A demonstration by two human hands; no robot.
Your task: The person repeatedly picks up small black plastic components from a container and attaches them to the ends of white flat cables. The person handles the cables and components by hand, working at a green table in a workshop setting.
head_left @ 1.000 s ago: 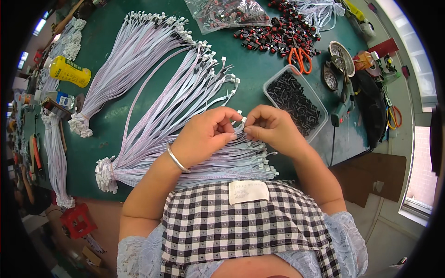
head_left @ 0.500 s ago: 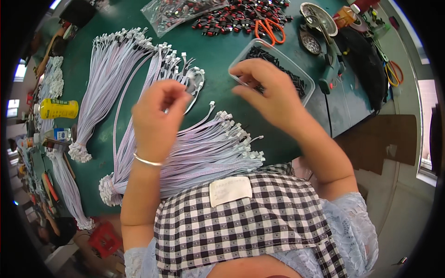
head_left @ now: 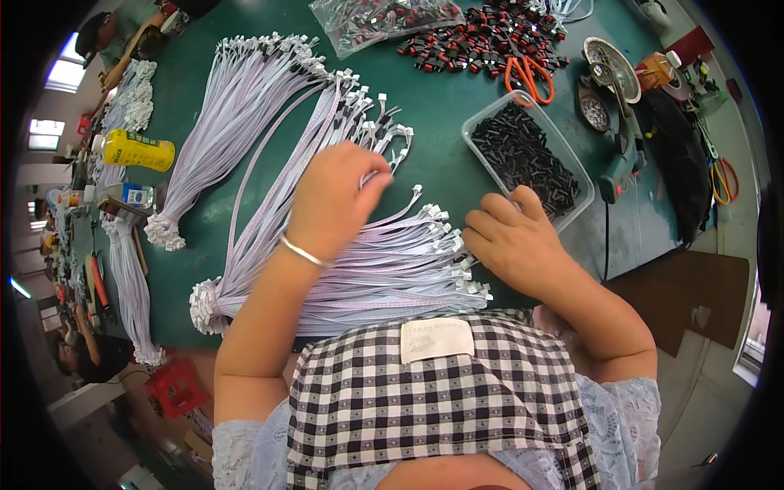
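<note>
My left hand (head_left: 333,200), with a silver bangle at the wrist, is closed in a pinch over the upper part of a bundle of white flat cables (head_left: 282,171). What its fingertips hold, if anything, is hidden. My right hand (head_left: 516,245) has its fingers curled together, beside the white connector ends of a second cable bundle (head_left: 367,269). I cannot make out anything in its fingers. Just beyond this hand, a clear plastic box (head_left: 590,193) holds many short black tubes (head_left: 523,155).
Another cable bundle (head_left: 237,114) lies far left, near a yellow bottle (head_left: 139,150). Orange-handled scissors (head_left: 531,77) rest by a heap of red-and-black parts (head_left: 482,41). A green-handled tool (head_left: 622,167) with a black cord and a metal dish (head_left: 625,73) are at right.
My right hand has come from over the tube box to the cables' connector ends, and its fingers have curled in. My left hand remains over the cables. The whole view has shifted.
</note>
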